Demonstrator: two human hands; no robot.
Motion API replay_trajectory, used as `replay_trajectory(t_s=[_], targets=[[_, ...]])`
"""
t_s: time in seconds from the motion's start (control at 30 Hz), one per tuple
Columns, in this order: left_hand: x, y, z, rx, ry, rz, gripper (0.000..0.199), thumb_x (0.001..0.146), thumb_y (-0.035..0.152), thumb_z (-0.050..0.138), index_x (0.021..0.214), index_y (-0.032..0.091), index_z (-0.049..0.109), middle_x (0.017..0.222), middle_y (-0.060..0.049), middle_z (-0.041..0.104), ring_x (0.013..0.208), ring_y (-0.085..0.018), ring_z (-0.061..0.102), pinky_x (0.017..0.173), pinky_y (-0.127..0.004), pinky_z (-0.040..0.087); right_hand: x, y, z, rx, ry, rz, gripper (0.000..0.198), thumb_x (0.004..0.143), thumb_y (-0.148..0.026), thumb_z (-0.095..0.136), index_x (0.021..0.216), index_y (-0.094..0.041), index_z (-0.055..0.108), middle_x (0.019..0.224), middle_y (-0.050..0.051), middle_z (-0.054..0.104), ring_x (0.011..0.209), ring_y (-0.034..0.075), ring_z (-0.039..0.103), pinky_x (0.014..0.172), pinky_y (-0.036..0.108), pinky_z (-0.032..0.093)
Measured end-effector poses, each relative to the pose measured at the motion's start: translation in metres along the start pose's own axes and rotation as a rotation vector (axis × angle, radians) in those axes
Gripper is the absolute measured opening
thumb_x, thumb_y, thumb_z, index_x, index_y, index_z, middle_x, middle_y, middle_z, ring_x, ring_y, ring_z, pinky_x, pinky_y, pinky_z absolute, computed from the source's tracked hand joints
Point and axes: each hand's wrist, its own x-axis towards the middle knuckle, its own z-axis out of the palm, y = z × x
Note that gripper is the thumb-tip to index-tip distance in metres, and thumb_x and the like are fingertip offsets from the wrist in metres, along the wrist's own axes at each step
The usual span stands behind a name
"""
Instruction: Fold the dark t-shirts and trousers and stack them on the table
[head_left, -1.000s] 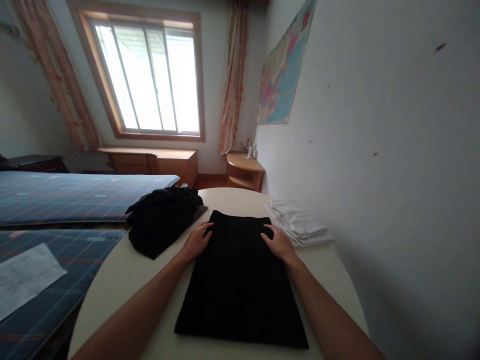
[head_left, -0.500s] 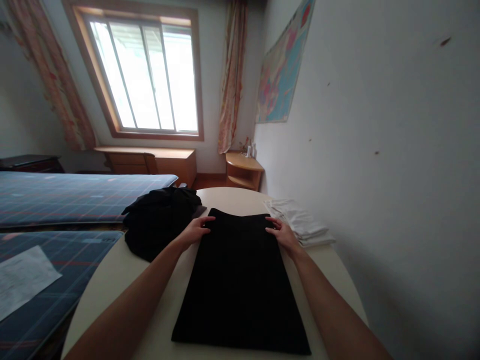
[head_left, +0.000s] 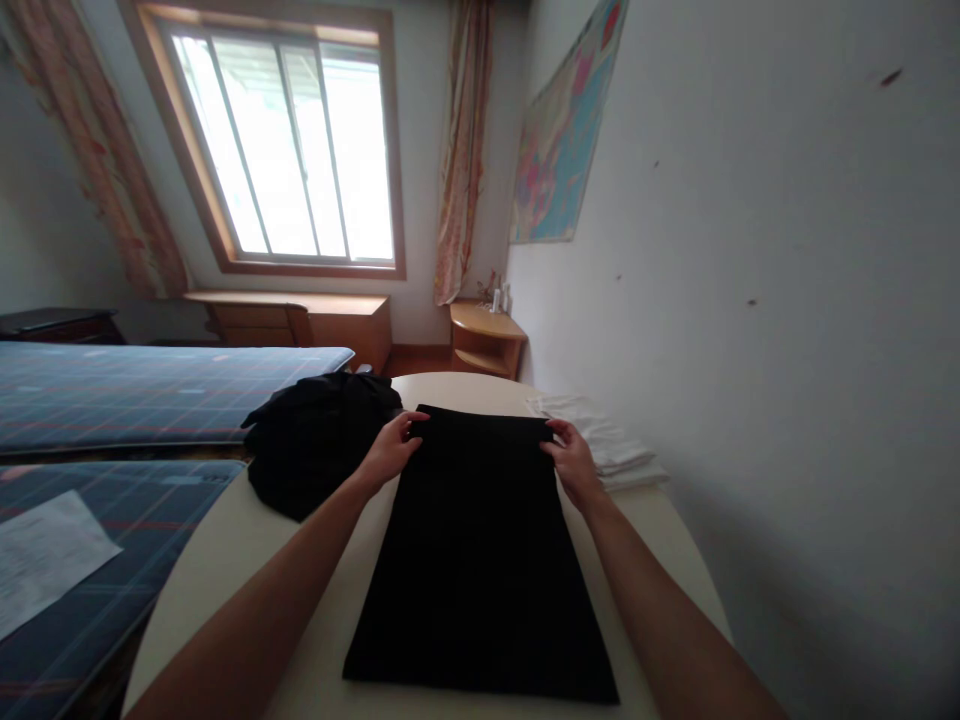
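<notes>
A black garment [head_left: 480, 560] lies flat on the round cream table [head_left: 225, 600], its wider end towards me. Its kind is hard to make out in the dark cloth. At the far left corner, my left hand [head_left: 391, 447] pinches the edge between thumb and fingers. My right hand [head_left: 573, 460] grips the far right corner the same way. The far edge between both hands is stretched nearly straight and looks slightly raised. Just left of my left hand sits a heap of crumpled black cloth [head_left: 315, 440]. Beyond my right hand rests a stack of folded white cloth [head_left: 611, 445].
Two plaid mattresses [head_left: 150, 395] stand to the left, one with a sheet of paper [head_left: 52, 560] on it. A wall [head_left: 787, 400] runs close along the right side. Behind the table are a corner shelf [head_left: 487, 325] and a wooden desk [head_left: 349, 325] under the window.
Both hands have moved slightly up and away from me, now closed on the far corners. The garment's far edge has been pulled outward and straighter, losing its sag.
</notes>
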Motion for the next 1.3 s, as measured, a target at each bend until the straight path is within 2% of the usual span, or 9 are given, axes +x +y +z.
replay_trajectory(t_s=[0.27, 0.43, 0.53, 0.63, 0.73, 0.9, 1.1, 1.2, 1.3], targets=[[-0.015, 0.039, -0.010, -0.041, 0.001, 0.000, 0.039, 0.058, 0.028, 0.078, 0.083, 0.020, 0.050, 0.077, 0.003, 0.065, 0.070, -0.014, 0.062, 0.064, -0.024, 0.047, -0.028, -0.059, -0.011, 0.038, -0.170, -0.119, 0.053, 0.060, -0.016, 0.062, 0.111, -0.026, 0.054, 0.123, 0.004, 0.062, 0.096, 0.019, 0.062, 0.084, 0.033, 0.049], [-0.037, 0.056, -0.021, 0.001, -0.026, 0.041, 0.045, 0.060, 0.038, 0.084, 0.084, 0.020, 0.051, 0.075, 0.003, 0.062, 0.072, -0.015, 0.062, 0.068, -0.026, 0.050, -0.049, -0.089, -0.017, -0.124, -0.266, -0.191, 0.054, 0.060, -0.013, 0.054, 0.113, -0.024, 0.058, 0.113, 0.003, 0.065, 0.084, 0.016, 0.060, 0.074, 0.030, 0.048], [-0.054, 0.061, -0.031, 0.007, -0.133, 0.071, 0.051, 0.063, 0.036, 0.083, 0.102, 0.020, 0.055, 0.082, 0.002, 0.064, 0.076, -0.015, 0.062, 0.072, -0.028, 0.051, -0.068, -0.107, -0.020, -0.301, -0.331, -0.242, 0.052, 0.063, -0.012, 0.051, 0.113, -0.023, 0.062, 0.100, 0.002, 0.067, 0.082, 0.016, 0.059, 0.074, 0.030, 0.047], [-0.074, 0.065, -0.040, 0.091, -0.294, 0.108, 0.063, 0.069, 0.032, 0.079, 0.125, 0.020, 0.053, 0.092, -0.001, 0.065, 0.080, -0.016, 0.061, 0.077, -0.029, 0.050, -0.092, -0.124, -0.025, -0.460, -0.421, -0.283, 0.048, 0.068, -0.011, 0.050, 0.113, -0.023, 0.063, 0.102, 0.002, 0.068, 0.088, 0.017, 0.061, 0.080, 0.032, 0.048], [-0.097, 0.072, -0.046, 0.304, -0.457, 0.168, 0.051, 0.077, 0.027, 0.071, 0.127, 0.020, 0.059, 0.099, -0.003, 0.064, 0.090, -0.018, 0.060, 0.087, -0.031, 0.048, -0.118, -0.136, -0.030, -0.563, -0.537, -0.286, 0.048, 0.070, -0.009, 0.050, 0.113, -0.024, 0.063, 0.102, 0.003, 0.069, 0.094, 0.019, 0.062, 0.087, 0.035, 0.048], [-0.133, 0.073, -0.050, 0.530, -0.593, 0.222, 0.035, 0.083, 0.020, 0.061, 0.117, 0.023, 0.066, 0.101, -0.003, 0.063, 0.093, -0.018, 0.059, 0.089, -0.029, 0.046, -0.152, -0.142, -0.039, -0.745, -0.708, -0.305, 0.061, 0.063, 0.000, 0.046, 0.114, -0.026, 0.064, 0.099, 0.003, 0.066, 0.097, 0.020, 0.061, 0.088, 0.034, 0.047], [-0.161, 0.060, -0.044, 0.683, -0.634, 0.175, 0.065, 0.064, 0.002, 0.053, 0.123, 0.028, 0.061, 0.110, -0.002, 0.061, 0.100, -0.019, 0.058, 0.092, -0.031, 0.046, -0.176, -0.135, -0.046, -0.922, -0.801, -0.322, 0.068, 0.058, 0.002, 0.046, 0.116, -0.026, 0.065, 0.110, 0.005, 0.063, 0.108, 0.022, 0.055, 0.101, 0.040, 0.041], [-0.169, 0.062, -0.037, 0.851, -0.644, 0.170, 0.068, 0.060, 0.003, 0.056, 0.123, 0.028, 0.061, 0.108, -0.003, 0.061, 0.101, -0.021, 0.058, 0.092, -0.034, 0.047, -0.186, -0.127, -0.047, -0.987, -0.814, -0.318, 0.067, 0.059, 0.001, 0.048, 0.118, -0.026, 0.065, 0.113, 0.006, 0.062, 0.109, 0.023, 0.054, 0.101, 0.040, 0.040], [-0.179, 0.072, -0.021, 0.970, -0.605, 0.264, 0.070, 0.063, 0.014, 0.067, 0.130, 0.029, 0.057, 0.118, -0.006, 0.060, 0.110, -0.027, 0.056, 0.102, -0.042, 0.042, -0.191, -0.121, -0.047, -1.007, -0.803, -0.313, 0.063, 0.062, 0.000, 0.049, 0.117, -0.027, 0.066, 0.112, 0.006, 0.063, 0.108, 0.024, 0.054, 0.100, 0.040, 0.042]])
